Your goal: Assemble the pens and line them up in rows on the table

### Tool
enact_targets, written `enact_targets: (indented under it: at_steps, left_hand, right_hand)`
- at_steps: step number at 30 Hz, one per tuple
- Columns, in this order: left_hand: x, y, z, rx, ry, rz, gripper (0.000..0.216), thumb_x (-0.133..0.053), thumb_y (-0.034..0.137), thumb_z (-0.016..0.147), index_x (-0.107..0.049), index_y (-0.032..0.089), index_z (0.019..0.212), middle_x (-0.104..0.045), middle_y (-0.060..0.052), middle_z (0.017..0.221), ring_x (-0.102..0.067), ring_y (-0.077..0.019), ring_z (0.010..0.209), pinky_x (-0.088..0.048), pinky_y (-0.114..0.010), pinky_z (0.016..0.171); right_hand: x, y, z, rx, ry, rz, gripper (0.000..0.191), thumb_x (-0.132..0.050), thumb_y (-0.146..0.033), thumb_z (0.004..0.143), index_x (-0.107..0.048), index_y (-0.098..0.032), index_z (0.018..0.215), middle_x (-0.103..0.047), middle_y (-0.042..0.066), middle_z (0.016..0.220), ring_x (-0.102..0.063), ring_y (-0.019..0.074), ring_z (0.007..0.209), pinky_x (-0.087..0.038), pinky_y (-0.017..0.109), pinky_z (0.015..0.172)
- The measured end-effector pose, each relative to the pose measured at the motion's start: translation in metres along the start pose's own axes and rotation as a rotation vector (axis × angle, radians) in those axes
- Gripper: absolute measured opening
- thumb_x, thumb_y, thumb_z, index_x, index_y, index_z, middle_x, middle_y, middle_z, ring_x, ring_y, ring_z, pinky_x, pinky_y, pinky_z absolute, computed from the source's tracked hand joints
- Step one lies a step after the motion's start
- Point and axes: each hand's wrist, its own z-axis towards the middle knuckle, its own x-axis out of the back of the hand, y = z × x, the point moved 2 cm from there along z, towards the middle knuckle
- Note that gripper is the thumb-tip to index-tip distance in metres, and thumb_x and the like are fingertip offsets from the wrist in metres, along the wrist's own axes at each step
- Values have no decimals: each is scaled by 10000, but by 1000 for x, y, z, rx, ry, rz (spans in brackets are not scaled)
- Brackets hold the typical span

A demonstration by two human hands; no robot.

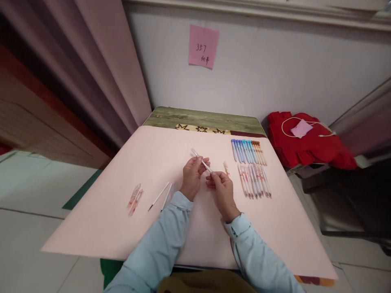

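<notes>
Over the middle of the pink sheet, my left hand (191,176) pinches a slim white pen (206,166) near its clear upper end. My right hand (222,189) has its fingers closed on the pen's lower end, so the pen slants between both hands and its tip is hidden. Two white pen refills (159,196) with dark ends lie left of my left wrist, one partly behind the sleeve. Further left lie two clear pen barrels (133,197) with reddish prints. A pale pen piece (226,169) rests just beyond my right hand.
To the right, a row of blue and brown capped pens (246,151) lies above a row of clear printed pens (254,181). The pink sheet (106,228) covers most of the table. A red cloth (281,142) with a white cable (285,132) sits beyond the table's right edge.
</notes>
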Motion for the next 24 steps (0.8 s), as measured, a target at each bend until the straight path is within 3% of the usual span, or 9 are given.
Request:
enact_targets:
  at_steps: [7,11,14,17,20,24]
  left_hand:
    - [9,24,3,-194,113,-70,222,-709,306,821,-603,152,940,-728,-79,935,-701,-144,827,-534,-314,861]
    - [24,56,-6,-204,173,47,233,-702,327,808,-604,153,927,-724,-70,885,-670,-123,712,-546,-291,752]
    - [37,86,-21,-219,151,455,222,-685,344,793,-610,152,876,-720,-64,810,-581,-113,550,-491,-263,570]
    - [43,100,-37,-183,84,1096,131,-656,289,777,-612,168,753,-697,-57,686,-551,-141,503,-427,-275,535]
    - [39,87,-52,-194,37,1683,142,-588,253,806,-636,175,698,-707,-110,717,-652,-234,671,-440,-328,640]
    - [31,56,-65,-166,-21,1991,219,-499,239,855,-687,131,827,-723,-211,855,-691,-330,811,-438,-373,665]
  right_hand:
    - [-1,-1,-2,-37,1,48,243,-706,-414,798,-629,-184,783,-690,23,765,-580,111,607,-463,243,593]
    - [-2,-4,-4,-84,-57,154,222,-710,-392,794,-625,-187,787,-687,17,757,-564,104,592,-455,236,583]
    - [-1,-4,-4,-101,-89,223,201,-703,-375,812,-637,-185,809,-688,14,768,-558,93,587,-450,226,582]
    - [0,-1,-3,-101,-88,241,189,-697,-365,825,-650,-183,823,-693,16,773,-561,89,586,-449,218,578]
    - [-1,1,-3,-92,-90,247,190,-708,-360,821,-656,-177,818,-693,17,762,-559,84,579,-446,209,570]
    - [0,1,-4,-79,-77,274,191,-728,-354,803,-660,-175,806,-690,16,748,-557,85,573,-459,209,570]
